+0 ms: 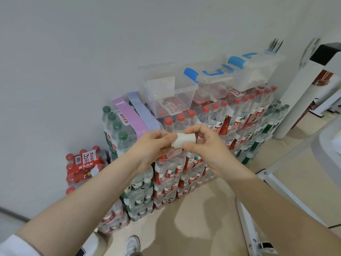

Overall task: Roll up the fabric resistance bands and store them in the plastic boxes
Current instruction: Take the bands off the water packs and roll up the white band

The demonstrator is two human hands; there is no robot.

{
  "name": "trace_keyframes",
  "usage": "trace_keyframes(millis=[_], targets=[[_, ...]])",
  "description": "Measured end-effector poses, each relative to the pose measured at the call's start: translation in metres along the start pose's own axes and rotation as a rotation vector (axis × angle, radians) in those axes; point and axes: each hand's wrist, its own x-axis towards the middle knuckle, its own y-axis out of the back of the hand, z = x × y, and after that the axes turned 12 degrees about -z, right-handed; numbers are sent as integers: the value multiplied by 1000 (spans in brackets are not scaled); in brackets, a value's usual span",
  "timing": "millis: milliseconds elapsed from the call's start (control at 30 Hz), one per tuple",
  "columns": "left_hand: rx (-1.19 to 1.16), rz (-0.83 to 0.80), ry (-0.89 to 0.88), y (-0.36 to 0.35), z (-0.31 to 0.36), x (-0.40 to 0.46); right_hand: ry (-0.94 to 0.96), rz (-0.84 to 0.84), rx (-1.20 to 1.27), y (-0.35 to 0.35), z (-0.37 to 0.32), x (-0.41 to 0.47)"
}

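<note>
White rolled band (183, 139) sat at the frame's centre, pinched between your left hand (150, 145) and right hand (204, 143). Above it, an open clear box (167, 89) stood on stacked water bottles (212, 137), beside two flat bands (136, 115).

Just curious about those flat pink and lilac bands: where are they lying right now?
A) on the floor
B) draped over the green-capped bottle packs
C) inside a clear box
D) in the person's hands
B: the pink band and the lilac band lie across the green-capped bottle packs, beside the open clear box.
</note>
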Motion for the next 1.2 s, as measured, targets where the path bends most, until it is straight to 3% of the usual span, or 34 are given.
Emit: trace_keyframes(millis=[167,233,333,400,533,767,900,1033,1200], targets=[[140,167,-84,18,14,10,134,-60,-299,-2,-5,27],[337,259,-176,30,22,19,180,-57,-608,-1,-11,46],[818,280,-458,55,38,37,424,-29,-1121,6,-24,83],[1003,213,-621,74,52,51,490,-61,-1148,15,-34,109],[1103,118,-716,101,81,88,373,-193,-940,31,-46,159],[879,242,-535,140,99,163,237,-279,-948,56,-59,259],[905,565,-328,163,99,183,106,-290,-1001,70,-49,313],[775,545,20,171,93,194,42,-514,-1267,69,-27,360],[469,551,39,160,79,200,103,-769,-1469,55,4,383]])
